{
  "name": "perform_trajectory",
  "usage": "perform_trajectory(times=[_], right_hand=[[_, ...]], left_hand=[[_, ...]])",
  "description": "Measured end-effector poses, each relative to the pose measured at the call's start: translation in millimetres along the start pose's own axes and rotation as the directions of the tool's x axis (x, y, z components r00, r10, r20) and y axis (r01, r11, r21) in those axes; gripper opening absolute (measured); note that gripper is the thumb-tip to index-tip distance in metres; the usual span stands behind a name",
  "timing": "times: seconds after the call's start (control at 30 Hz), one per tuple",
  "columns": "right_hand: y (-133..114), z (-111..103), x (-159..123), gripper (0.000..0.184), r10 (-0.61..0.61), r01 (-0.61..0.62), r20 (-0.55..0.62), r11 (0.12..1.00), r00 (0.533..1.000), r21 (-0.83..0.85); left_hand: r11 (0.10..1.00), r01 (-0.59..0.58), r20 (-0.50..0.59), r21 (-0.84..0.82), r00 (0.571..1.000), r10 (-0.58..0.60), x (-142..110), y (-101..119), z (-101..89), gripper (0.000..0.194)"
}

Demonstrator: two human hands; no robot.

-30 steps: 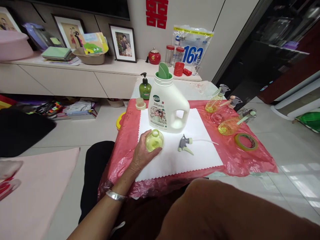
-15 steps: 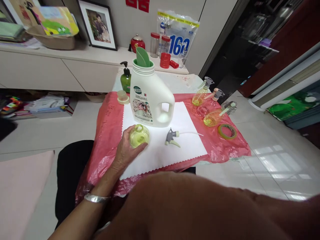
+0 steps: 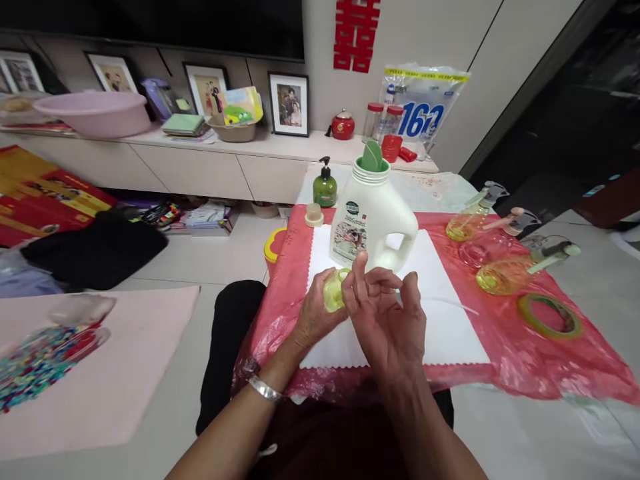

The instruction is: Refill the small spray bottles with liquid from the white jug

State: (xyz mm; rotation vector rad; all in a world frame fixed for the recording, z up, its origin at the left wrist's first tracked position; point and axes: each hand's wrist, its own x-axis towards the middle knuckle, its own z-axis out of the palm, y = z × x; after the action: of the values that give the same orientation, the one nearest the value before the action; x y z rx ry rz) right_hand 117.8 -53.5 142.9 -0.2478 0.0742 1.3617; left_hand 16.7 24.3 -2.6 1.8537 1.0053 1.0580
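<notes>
My left hand (image 3: 316, 315) is wrapped round a small translucent yellow-green bottle (image 3: 333, 293) with an open neck. Close to the bottle's right side is my right hand (image 3: 390, 323), palm up, its fingers spread and holding nothing. Behind both hands stands a white detergent jug (image 3: 375, 210) with a green spout in its mouth. A thin clear tube (image 3: 453, 303) sticks out past my right hand on the white sheet (image 3: 450, 340); the spray head it belongs to is mostly hidden by that hand.
Several spray bottles (image 3: 503, 275) and a tape roll (image 3: 550, 317) stand or lie on the red plastic cover (image 3: 280, 327) at right. A cap (image 3: 314, 215) and a green pump bottle (image 3: 325, 190) are left of the jug. A cabinet (image 3: 200, 170) runs behind.
My right arm, blurred across the foreground before, is now drawn back with the hand open beside the bottle. My left hand still holds the bottle, now lifted and tilted. The view has swung left.
</notes>
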Motion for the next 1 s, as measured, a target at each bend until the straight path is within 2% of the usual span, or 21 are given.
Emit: perform_trajectory(times=[0.13,0.37,0.5,0.6,0.73,0.8,0.83,0.87,0.9,0.93,0.97,1.0], right_hand=[[-1,-3,1,0.032,-0.026,0.025,-0.062,0.999,0.998,-0.027],[-2,-3,2,0.029,-0.037,0.03,-0.077,0.996,0.996,-0.085],[-6,-6,0,0.028,-0.084,0.082,0.007,0.96,0.996,-0.266],[-18,-16,-6,0.034,-0.133,0.156,0.081,0.858,0.988,-0.489],[-60,-37,-19,0.034,-0.29,0.249,0.088,0.586,0.953,-0.771],[-90,-50,-27,0.033,-0.422,0.297,0.104,0.423,0.901,-0.856],[-104,-57,-30,0.034,-0.511,0.313,0.125,0.3,0.85,-0.901],[-118,-63,-32,0.036,-0.598,0.301,0.17,0.125,0.783,-0.945],[-129,-70,-34,0.036,-0.635,0.238,0.229,-0.073,0.737,-0.968],[-138,-76,-34,0.036,-0.628,0.159,0.308,-0.283,0.714,-0.946],[-145,-82,-33,0.036,-0.576,0.084,0.386,-0.479,0.721,-0.874],[-149,-88,-31,0.036,-0.496,0.035,0.44,-0.633,0.748,-0.773]], left_hand=[[0.999,-0.01,0.007,0.031,1.0,0.01,-1,-5,2.2,0.082],[0.999,-0.027,-0.019,0.044,0.999,0.028,-2,-4,4.1,0.083],[1.0,-0.002,0.017,0.016,1.0,0.002,-1,-1,0.9,0.083],[1.0,0.021,0.056,-0.013,0.998,-0.02,0,1,-3.0,0.083],[0.999,0.03,0.071,-0.01,0.997,-0.03,3,3,-5.2,0.082],[0.999,0.046,0.071,-0.002,0.996,-0.046,3,4,-5.0,0.081],[0.998,0.056,0.069,0.0,0.996,-0.055,3,4,-4.9,0.081],[0.998,0.064,0.068,-0.001,0.996,-0.064,3,5,-4.7,0.081],[0.997,0.071,0.068,-0.005,0.995,-0.07,3,5,-4.7,0.082],[0.997,0.076,0.069,-0.011,0.995,-0.075,3,6,-4.7,0.082],[0.997,0.08,0.07,-0.018,0.994,-0.079,2,6,-4.9,0.082],[0.996,0.082,0.072,-0.025,0.994,-0.08,2,6,-5.0,0.083]])
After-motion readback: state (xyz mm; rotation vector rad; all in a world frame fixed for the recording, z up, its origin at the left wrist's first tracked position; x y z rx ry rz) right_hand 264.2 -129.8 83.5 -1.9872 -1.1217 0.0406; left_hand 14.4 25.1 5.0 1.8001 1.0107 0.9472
